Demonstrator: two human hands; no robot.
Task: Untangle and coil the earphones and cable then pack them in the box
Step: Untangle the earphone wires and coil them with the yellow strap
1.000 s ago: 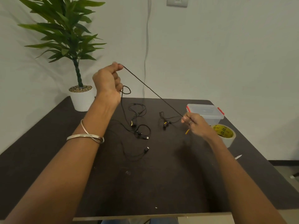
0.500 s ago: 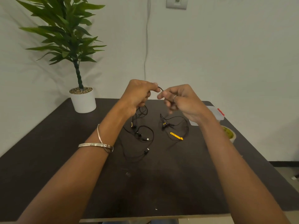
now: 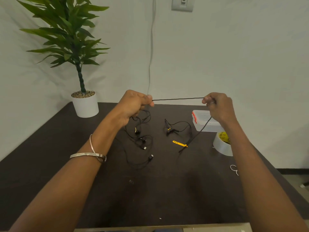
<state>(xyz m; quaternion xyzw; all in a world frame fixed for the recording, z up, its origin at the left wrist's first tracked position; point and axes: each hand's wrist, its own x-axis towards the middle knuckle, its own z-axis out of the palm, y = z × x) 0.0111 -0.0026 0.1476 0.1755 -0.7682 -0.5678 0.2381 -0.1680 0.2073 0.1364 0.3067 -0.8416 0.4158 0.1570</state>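
Above the dark table (image 3: pixel 167 190), you hold both hands raised with a black cable (image 3: pixel 178 98) stretched level between them. Your left hand (image 3: pixel 133 104) is curled closed, thumb and forefinger pinching one end of that straight run, with loose strands dropping from the fist toward the table. Your right hand (image 3: pixel 219 107) pinches the other end between thumb and fingertips; from under it the cable falls slantwise to the table, where a yellow tie (image 3: pixel 179 144) sits on it just before its tip.

Below your left hand lies a tangle of black earphones (image 3: pixel 141 139), its loops trailing toward you with small plugs at the ends. A second, smaller bundle of earphones with yellow marks (image 3: pixel 172 129) lies near the middle, apart from the first.

At the right, a clear box (image 3: pixel 200 122) with a red clasp stands shut on the table, partly behind your right wrist. Just beside it, nearer you, is a roll of tape (image 3: pixel 220 144). A potted plant (image 3: pixel 83 101) stands at the far left corner against the wall. Two metal bangles (image 3: pixel 93 154) circle your left wrist.
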